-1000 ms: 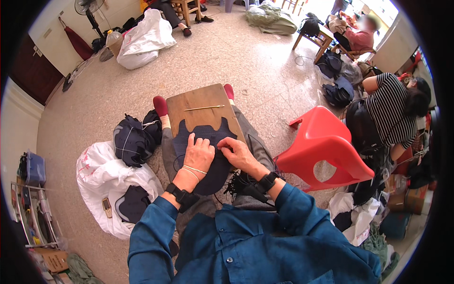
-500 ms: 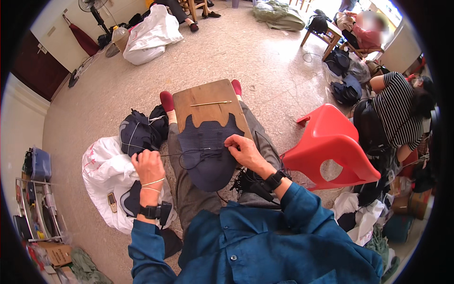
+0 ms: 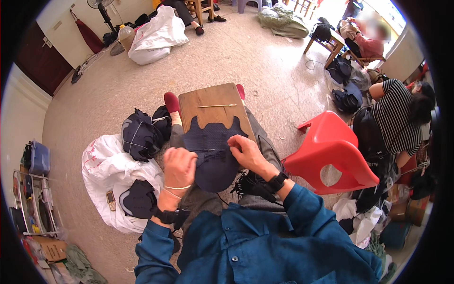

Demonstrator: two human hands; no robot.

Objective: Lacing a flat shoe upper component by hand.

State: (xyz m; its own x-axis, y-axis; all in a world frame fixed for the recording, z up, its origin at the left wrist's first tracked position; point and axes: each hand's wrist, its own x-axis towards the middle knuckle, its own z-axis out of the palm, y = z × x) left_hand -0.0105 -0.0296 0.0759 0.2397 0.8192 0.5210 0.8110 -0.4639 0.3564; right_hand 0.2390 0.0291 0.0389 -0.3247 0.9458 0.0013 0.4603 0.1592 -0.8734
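Observation:
A dark navy fabric piece (image 3: 215, 173), shaped like a shoe upper with notches at its far end, lies over a wooden board (image 3: 189, 102) on my lap. Black cord (image 3: 217, 155) is bunched across its middle, beside a thin pale needle-like tool (image 3: 206, 150). My left hand (image 3: 179, 166) is by the piece's left edge with its fingers curled together; what they hold is hidden. On the right part of the piece rests my right hand (image 3: 247, 154), thumb and forefinger bent together in a pinch. A longer pale needle-like rod (image 3: 216, 105) lies on the board's far part.
Left of my legs, a dark bundle (image 3: 139, 135) tied with string sits by a white sack (image 3: 97, 163) bearing a phone (image 3: 111, 200) and a dark cut piece (image 3: 138, 199). To the right stands a red plastic chair (image 3: 326, 151). Beyond it sits a person in stripes (image 3: 397, 113).
My left hand has moved right, from above the white sack to the fabric piece's left edge. The cord stretched out to it is no longer seen taut. My right hand has barely moved.

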